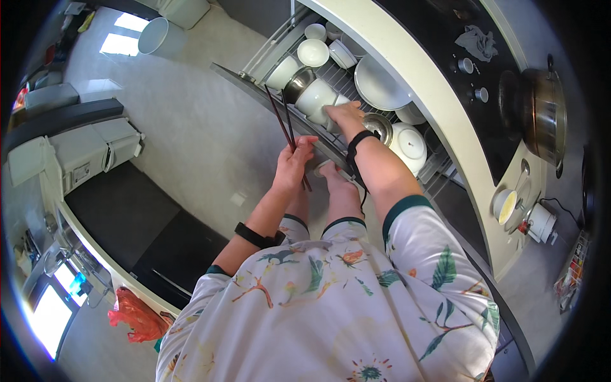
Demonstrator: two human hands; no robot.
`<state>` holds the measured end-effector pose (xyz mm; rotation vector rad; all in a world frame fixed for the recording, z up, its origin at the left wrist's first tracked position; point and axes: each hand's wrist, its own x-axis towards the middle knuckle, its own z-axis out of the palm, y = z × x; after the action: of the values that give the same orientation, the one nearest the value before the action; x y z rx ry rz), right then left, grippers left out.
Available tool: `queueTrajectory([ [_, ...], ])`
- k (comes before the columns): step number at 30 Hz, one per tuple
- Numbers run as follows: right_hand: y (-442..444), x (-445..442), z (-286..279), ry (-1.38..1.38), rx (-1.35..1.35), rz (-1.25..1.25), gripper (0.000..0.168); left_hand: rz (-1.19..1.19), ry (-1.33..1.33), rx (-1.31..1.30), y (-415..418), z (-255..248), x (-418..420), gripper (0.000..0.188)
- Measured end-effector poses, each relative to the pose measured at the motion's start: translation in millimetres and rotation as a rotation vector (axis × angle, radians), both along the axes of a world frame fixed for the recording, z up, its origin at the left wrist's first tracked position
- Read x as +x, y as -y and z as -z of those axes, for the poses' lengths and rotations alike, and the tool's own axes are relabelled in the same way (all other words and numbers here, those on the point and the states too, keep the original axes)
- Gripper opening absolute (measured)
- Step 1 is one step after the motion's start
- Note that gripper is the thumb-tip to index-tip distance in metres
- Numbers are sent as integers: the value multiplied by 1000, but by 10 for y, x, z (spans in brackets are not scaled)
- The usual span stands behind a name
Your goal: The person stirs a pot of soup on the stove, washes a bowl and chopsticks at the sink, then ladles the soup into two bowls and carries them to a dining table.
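My left hand [297, 160] holds a pair of dark chopsticks [281, 117], whose long ends point up and away over the drawer's front edge. My right hand [347, 117] reaches into a pulled-out wire dish drawer [334, 76]. Its thumb and fingers are on a white bowl [340, 101] in a row of nested white bowls [316, 98]; the fingertips are partly hidden. A steel bowl [300, 84] leans against that row. Just right of my right wrist lie a metal bowl [379, 126] and an upturned white bowl [409, 145].
A large white plate [382, 83] and small bowls [313, 52] fill the drawer's back. Above runs the counter with a black cooktop [470, 52], a grey cloth [477, 43] and a steel pot [546, 117]. A bowl with yellow contents [505, 206] stands farther right. Behind-left hangs a red plastic bag [136, 315].
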<state>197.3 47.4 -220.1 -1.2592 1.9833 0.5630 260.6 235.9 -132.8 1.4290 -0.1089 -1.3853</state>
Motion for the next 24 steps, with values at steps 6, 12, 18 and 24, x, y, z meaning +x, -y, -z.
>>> queueTrajectory([
  [6, -133, -128, -120, -3, -68, 5, 99, 31, -31, 45, 64, -85, 8, 35],
  [12, -113, -226, -348, 4, -75, 81, 92, 0, -53, 39, 52, 37, 7, 33],
  [18, -124, -798, -734, 324, -140, 256, 87, 34, -20, 69, 130, -37, 4, 33],
  [24, -362, -1815, -1474, 1126, -83, 743, 46, -48, -75, 96, 228, -38, 55, 29],
])
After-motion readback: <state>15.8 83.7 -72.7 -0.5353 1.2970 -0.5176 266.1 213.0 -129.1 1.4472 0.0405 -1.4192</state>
